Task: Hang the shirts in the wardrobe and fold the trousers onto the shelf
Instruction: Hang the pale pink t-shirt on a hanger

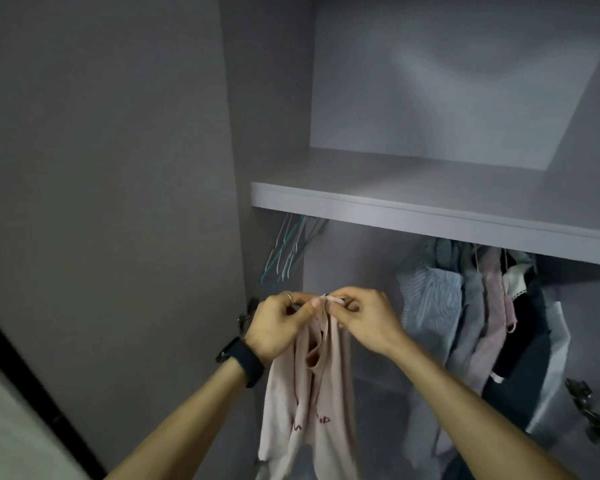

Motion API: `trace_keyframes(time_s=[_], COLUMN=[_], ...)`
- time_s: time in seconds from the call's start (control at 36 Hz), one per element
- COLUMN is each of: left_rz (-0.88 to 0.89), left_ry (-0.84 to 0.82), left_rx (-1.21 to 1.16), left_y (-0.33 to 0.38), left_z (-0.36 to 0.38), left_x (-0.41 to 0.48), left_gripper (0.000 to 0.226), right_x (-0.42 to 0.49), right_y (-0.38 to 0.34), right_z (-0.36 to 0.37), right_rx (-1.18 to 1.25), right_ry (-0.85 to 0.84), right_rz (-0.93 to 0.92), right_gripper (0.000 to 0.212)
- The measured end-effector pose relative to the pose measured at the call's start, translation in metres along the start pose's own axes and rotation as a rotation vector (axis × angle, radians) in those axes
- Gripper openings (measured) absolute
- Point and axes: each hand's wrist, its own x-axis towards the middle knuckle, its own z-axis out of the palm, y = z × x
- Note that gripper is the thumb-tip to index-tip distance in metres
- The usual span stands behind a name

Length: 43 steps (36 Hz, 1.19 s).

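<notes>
Pale pink cotton shirt point(309, 393) is hanging straight down, long axis vertical, in front of the wardrobe and below the grey shelf point(430, 209). Left hand point(278, 327) and right hand point(364, 320) are pinching its bunched top with curled fingers, almost touching. Bare wire hangers point(288, 251) are dangling above, nearer the left hand.

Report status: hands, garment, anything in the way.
Left hand, right hand pinch pink shirt at its top. Shirt not yet hung. Spare hangers left, hung clothes right, none blocking.

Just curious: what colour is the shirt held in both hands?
Pale pink shirt, small red marks; head view.
</notes>
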Motion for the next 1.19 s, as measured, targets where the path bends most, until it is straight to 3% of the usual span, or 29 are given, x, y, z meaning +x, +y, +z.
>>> trace_keyframes(time_s=[0.14,0.33,0.44,0.5,0.56,0.69,0.83,0.97,1.08,1.19], left_rz=[0.002,0.015,0.176,0.235,0.142,-0.080,-0.103,0.143,0.058,0.058], left_ry=[0.130,0.143,0.270,0.332,0.299,0.172,0.230,0.290,0.260,0.257], left_rx=[0.195,0.642,0.995,1.132,1.274,1.547,1.725,1.821,1.958,1.947], left_y=[-0.004,-0.013,-0.019,-0.027,-0.024,-0.033,-0.061,-0.072,-0.073,-0.075], left_z=[-0.006,-0.026,-0.040,-0.051,-0.062,-0.086,-0.099,-0.117,-0.118,-0.112], left_x=[-0.013,-0.021,-0.007,0.003,0.011,0.027,0.038,0.043,0.049,0.049], left_gripper=[0.022,0.020,0.013,0.026,0.043,0.058,0.054,0.039,0.052,0.060], right_x=[0.005,0.008,0.028,0.043,0.057,0.098,0.139,0.169,0.195,0.210], right_y=[-0.004,0.003,0.007,0.012,0.020,0.044,0.071,0.082,0.090,0.098], right_z=[0.012,0.032,0.031,0.031,0.034,0.051,0.080,0.110,0.132,0.154], right_rx=[0.104,0.144,0.061,0.028,-0.007,-0.084,-0.174,-0.215,-0.198,-0.169], right_ry=[-0.115,-0.210,-0.253,-0.247,-0.268,-0.323,-0.302,-0.247,-0.154,-0.028], right_rz=[0.003,-0.012,0.002,-0.001,0.018,0.117,0.214,0.272,0.312,0.355], right_gripper=[0.020,0.012,0.010,0.010,0.015,0.035,0.046,0.049,0.060,0.062])
